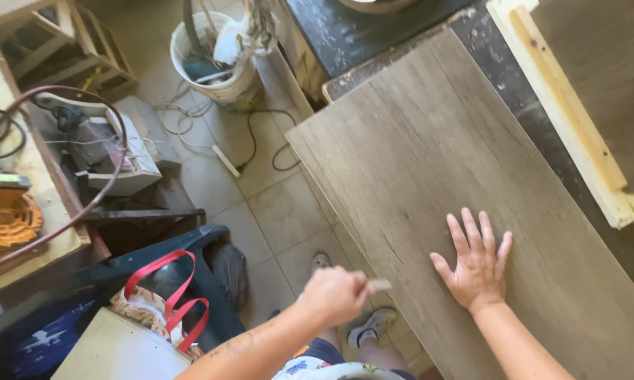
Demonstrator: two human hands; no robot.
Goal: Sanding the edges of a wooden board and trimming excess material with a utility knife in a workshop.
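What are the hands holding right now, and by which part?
The left hand is closed around one end of a small pale block at the board's near edge. The right hand holds nothing; it lies flat on the wood-grain board.

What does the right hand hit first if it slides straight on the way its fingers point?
Nothing soon, as far as the view shows. The right hand lies flat on the grey wood-grain panel, fingers pointing up the panel's length. The line stays on bare panel, then likely reaches the dark bench top beyond its far end; depth there is unclear.
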